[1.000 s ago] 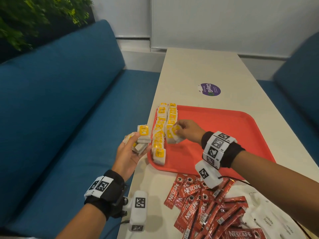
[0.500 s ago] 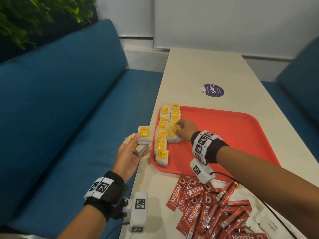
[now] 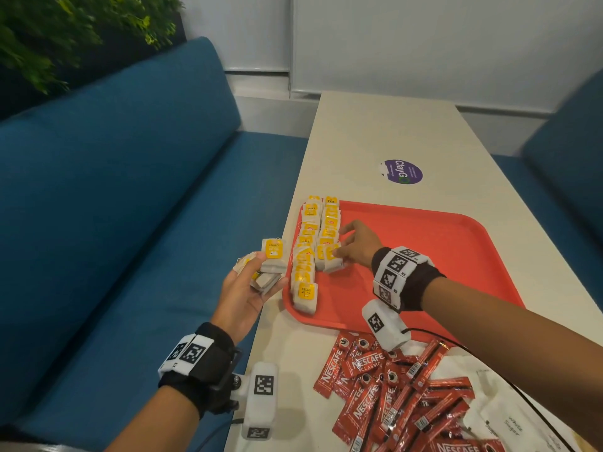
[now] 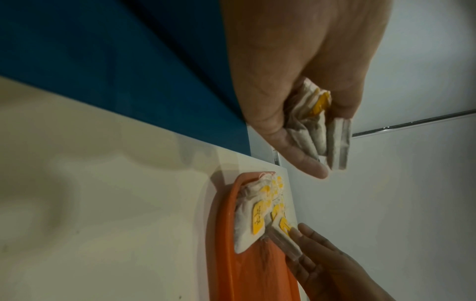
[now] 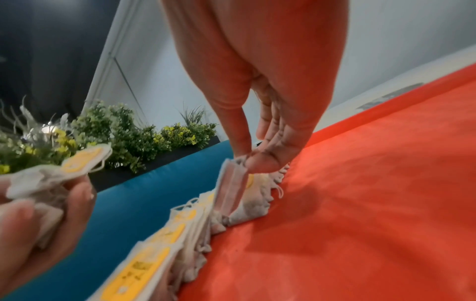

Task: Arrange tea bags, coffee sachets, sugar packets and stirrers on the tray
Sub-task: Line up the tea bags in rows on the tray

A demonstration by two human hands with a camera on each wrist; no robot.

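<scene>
The tray (image 3: 424,256) lies mid-frame on the table (image 3: 375,132), with two rows of tea bags (image 3: 308,256) along its left edge. Left of the tray, off the table edge, a hand (image 3: 241,295) holds more tea bags (image 3: 269,265). Coffee sachets (image 3: 391,396) lie on the table below the tray, sugar packets (image 3: 509,422) at lower right.

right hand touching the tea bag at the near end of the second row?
Touching. The right wrist view shows the right hand pinching the top edge of that tea bag between thumb and fingertip.
</scene>
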